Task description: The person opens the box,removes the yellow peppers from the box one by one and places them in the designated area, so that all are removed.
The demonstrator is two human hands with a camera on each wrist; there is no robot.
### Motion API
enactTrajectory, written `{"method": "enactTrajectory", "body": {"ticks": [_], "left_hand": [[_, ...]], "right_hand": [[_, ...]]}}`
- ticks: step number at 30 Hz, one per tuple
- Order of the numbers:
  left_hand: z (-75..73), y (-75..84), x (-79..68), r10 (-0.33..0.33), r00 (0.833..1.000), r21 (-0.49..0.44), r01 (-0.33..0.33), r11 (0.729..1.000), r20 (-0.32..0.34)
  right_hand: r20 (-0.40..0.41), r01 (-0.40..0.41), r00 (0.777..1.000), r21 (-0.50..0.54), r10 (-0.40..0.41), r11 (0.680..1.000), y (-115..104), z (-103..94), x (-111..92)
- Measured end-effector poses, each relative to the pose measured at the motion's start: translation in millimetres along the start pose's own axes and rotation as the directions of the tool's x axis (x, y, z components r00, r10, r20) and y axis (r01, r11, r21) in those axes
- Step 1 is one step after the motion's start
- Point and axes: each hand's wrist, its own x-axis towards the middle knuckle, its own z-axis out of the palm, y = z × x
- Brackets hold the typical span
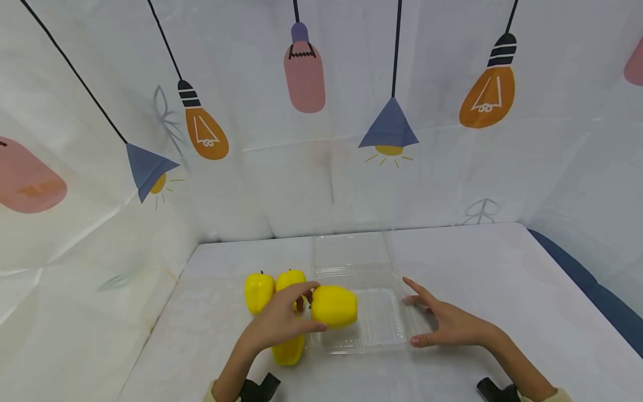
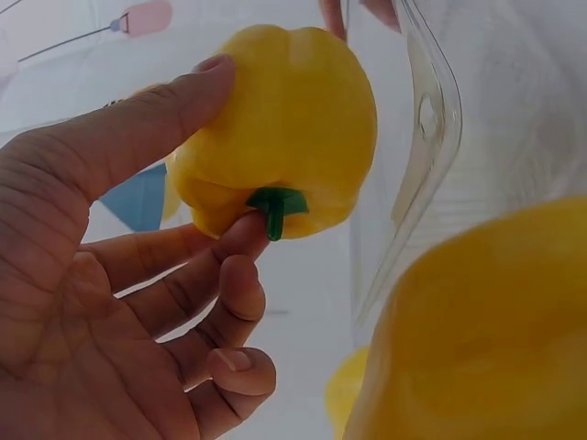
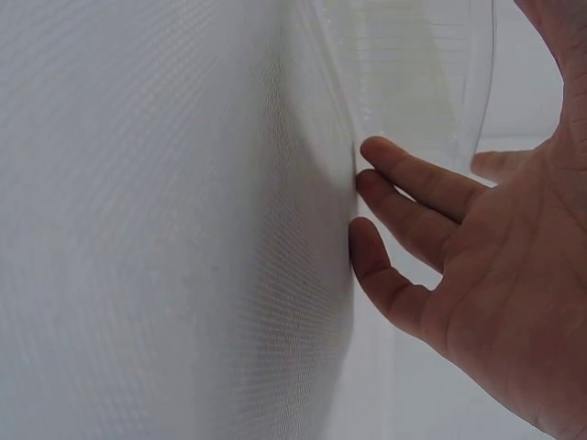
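My left hand (image 1: pixel 279 322) holds a yellow bell pepper (image 1: pixel 335 307) between thumb and fingers, over the left part of a clear plastic clamshell box (image 1: pixel 384 321). In the left wrist view the held pepper's green stem (image 2: pixel 277 203) points toward the fingers. The box lies with its lid (image 1: pixel 351 251) folded back, away from me. Beside the box's right wall is my right hand (image 1: pixel 454 324), its thumb and fingers spread. In the right wrist view its fingertips (image 3: pixel 378 151) are right at the box's edge, and nothing is in the palm.
Left of the box are more yellow peppers: one at the far left (image 1: pixel 259 292), another (image 1: pixel 290 278) beside it, and a nearer one (image 1: pixel 288 352) partly behind my left hand. A white-covered table (image 1: pixel 482 268) carries everything. Behind it hangs a lamp-printed curtain (image 1: pixel 321 184).
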Motion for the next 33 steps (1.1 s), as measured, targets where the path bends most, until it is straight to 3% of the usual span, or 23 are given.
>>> {"method": "enactTrajectory", "body": {"ticks": [13,20,33], "left_hand": [[-10.4,-16.5,-12.6,0.049,0.999,-0.057,-0.050,0.997,-0.020],[-17.0,-21.4,-19.6,0.057,0.998,-0.042,-0.059,0.997,-0.039],[-27.2,-28.2,-32.0,0.019,0.998,-0.021,-0.020,1.000,-0.053]], "right_hand": [[-0.002,0.011,1.000,-0.003,-0.011,1.000,0,-0.9,0],[0.000,0.010,1.000,-0.001,-0.010,1.000,-1,-1.4,-1],[-0.004,0.019,1.000,-0.005,-0.019,1.000,1,-3.4,1]]}}
